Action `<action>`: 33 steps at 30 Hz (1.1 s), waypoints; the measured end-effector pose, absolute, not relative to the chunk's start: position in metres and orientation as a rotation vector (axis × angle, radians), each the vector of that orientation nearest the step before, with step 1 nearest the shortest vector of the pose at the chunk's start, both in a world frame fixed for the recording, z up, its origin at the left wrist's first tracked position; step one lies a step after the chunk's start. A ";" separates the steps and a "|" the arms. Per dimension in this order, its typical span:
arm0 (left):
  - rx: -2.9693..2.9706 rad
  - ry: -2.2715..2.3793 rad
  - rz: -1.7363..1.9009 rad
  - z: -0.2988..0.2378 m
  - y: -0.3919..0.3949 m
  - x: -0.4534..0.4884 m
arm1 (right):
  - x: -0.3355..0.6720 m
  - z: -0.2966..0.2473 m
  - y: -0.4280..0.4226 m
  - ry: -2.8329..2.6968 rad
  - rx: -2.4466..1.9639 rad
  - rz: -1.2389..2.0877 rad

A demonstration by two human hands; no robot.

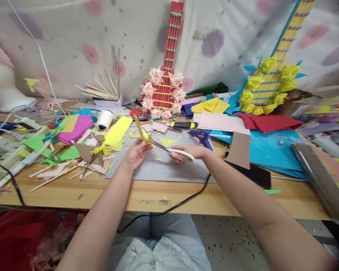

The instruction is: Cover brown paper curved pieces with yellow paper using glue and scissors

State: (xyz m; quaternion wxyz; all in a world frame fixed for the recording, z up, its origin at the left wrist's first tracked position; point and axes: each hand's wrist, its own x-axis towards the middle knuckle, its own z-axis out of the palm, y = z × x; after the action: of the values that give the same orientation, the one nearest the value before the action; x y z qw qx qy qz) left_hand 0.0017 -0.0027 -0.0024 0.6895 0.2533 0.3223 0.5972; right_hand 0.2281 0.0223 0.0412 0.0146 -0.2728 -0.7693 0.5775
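My left hand [138, 153] pinches a yellow paper piece [142, 131], a narrow strip of which points up and away. In my right hand [188, 151] is a pair of scissors [183, 154] with white handles, its fingers wrapped round them. The scissor blades reach left to the lower end of the yellow piece, close by my left fingertips; whether they are cutting I cannot tell. Below both hands lies a grey cutting mat [147, 171]. A curved yellow piece [134, 134] lies behind my left hand, and a yellow scrap [169, 141] rests on the mat beyond the scissors.
A blue glue gun [201, 138] and a yellow-black utility knife [183, 125] lie behind my right hand. A black cable [175, 207] crosses the table's front edge. Paper guitars, one red [169, 52] and one yellow [261, 86], stand at the back. Scraps [59, 171] cover the left.
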 end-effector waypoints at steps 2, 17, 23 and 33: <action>0.579 0.736 1.330 -0.002 -0.003 0.003 | 0.227 0.041 0.025 -2.390 -0.809 1.819; 0.629 0.789 1.266 -0.001 -0.008 0.008 | 0.228 0.041 0.030 -2.260 -0.920 1.926; 0.611 0.796 1.257 -0.002 -0.008 0.009 | 0.229 0.038 0.034 -2.230 -0.965 1.928; 0.602 0.813 1.250 -0.002 -0.007 0.009 | 0.228 0.036 0.035 -2.224 -1.002 1.917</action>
State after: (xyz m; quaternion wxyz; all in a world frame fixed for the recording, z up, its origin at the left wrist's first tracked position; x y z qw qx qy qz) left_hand 0.0087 -0.0069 -0.0024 0.6940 0.2694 0.3640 0.5598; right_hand 0.2279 0.0348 0.0363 0.0195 -0.3230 -0.7166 0.6179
